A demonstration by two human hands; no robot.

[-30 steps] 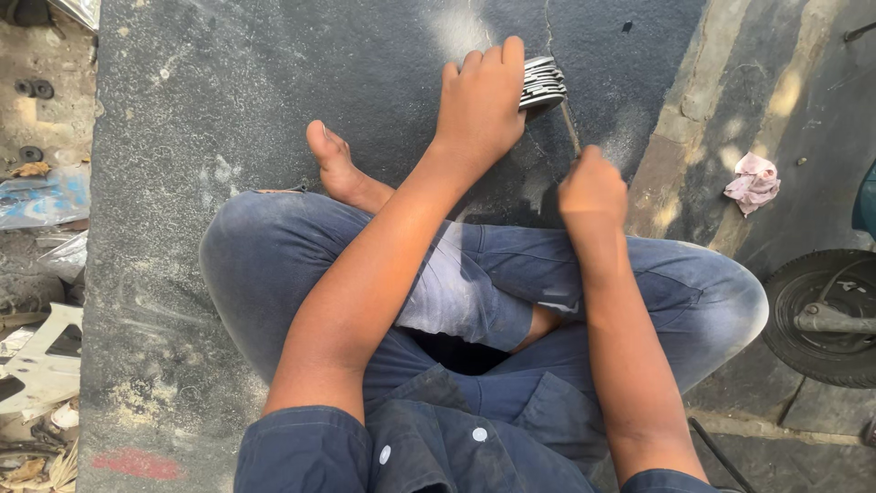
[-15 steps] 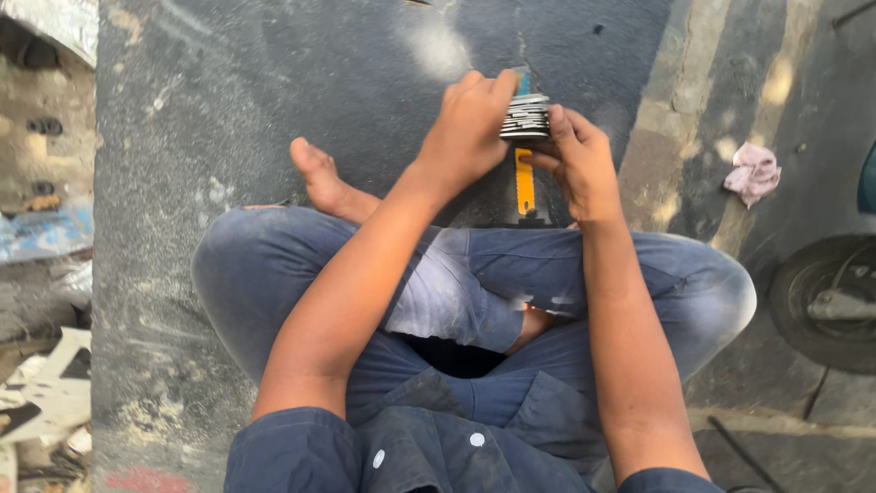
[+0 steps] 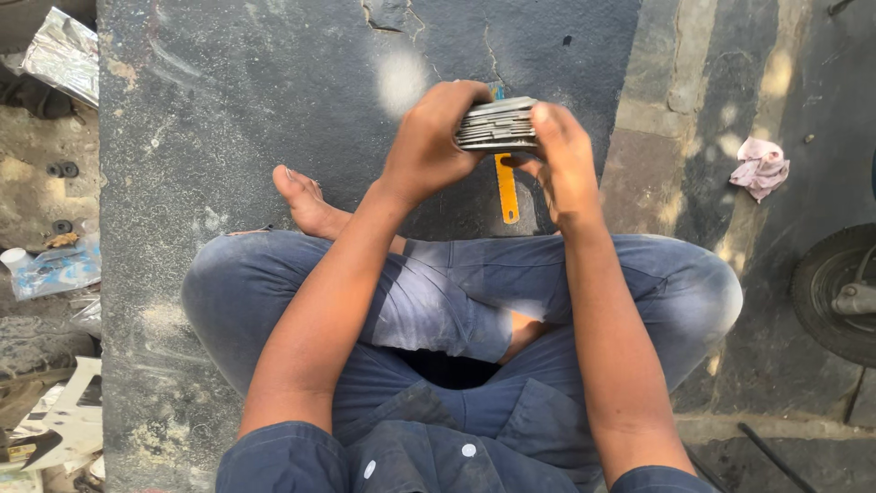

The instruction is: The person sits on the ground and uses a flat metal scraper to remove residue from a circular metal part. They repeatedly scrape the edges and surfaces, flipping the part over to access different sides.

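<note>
I sit cross-legged in blue trousers on a dark concrete slab (image 3: 228, 91). Both hands hold one stack of thin grey metal plates (image 3: 497, 125) in front of me, above the ground. My left hand (image 3: 433, 137) grips the stack's left side with fingers curled over its top. My right hand (image 3: 558, 155) presses against its right end. Below the stack, a tool with an orange-yellow handle (image 3: 506, 190) lies on the slab, partly hidden by my hands.
A pink crumpled rag (image 3: 762, 167) lies on the pavement at right. A black wheel (image 3: 839, 292) shows at the right edge. Scrap, foil (image 3: 59, 55) and a plastic bottle (image 3: 50, 269) litter the ground left of the slab. My bare foot (image 3: 306, 201) rests near the slab's middle.
My right hand rose from near my knee to join the left on the plate stack. The stack shifted closer to the middle, and the orange-handled tool came into sight.
</note>
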